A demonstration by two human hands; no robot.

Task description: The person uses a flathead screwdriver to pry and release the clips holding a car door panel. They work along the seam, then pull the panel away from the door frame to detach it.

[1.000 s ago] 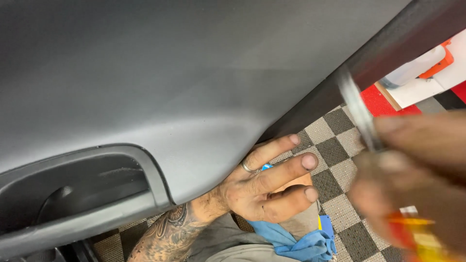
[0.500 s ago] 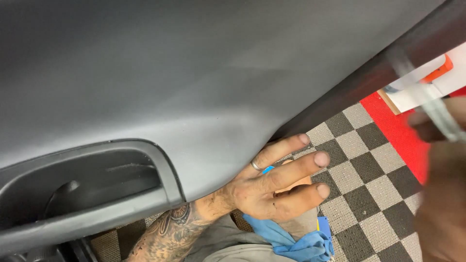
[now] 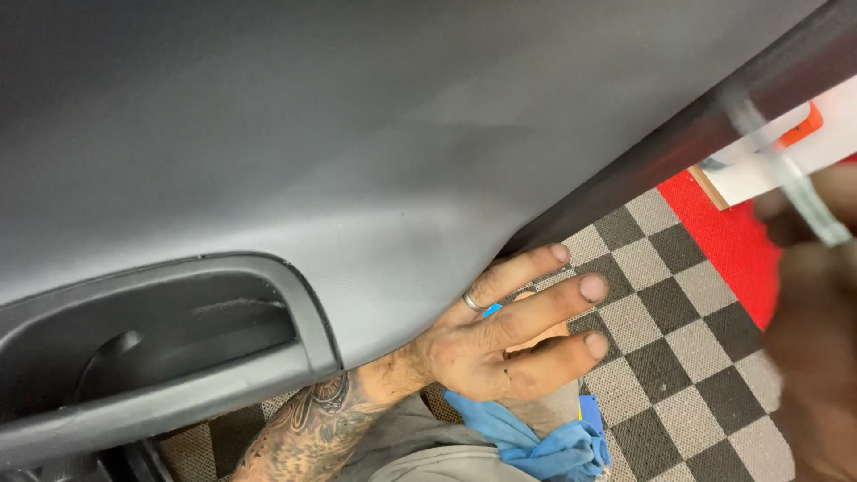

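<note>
Grey door panel (image 3: 357, 134), black-and-grey checkered floor (image 3: 678, 357), blue cloth (image 3: 536, 442), red mat (image 3: 732, 241).

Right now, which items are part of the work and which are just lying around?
In hand:
- grey door panel, left hand against its lower edge
- right hand, blurred, holding a thin clear tool

Lying about:
- blue cloth
- checkered floor mat
- red floor

Two hands, left hand (image 3: 500, 344), right hand (image 3: 817, 357), one door panel (image 3: 357, 152), one blue cloth (image 3: 544, 442)
</note>
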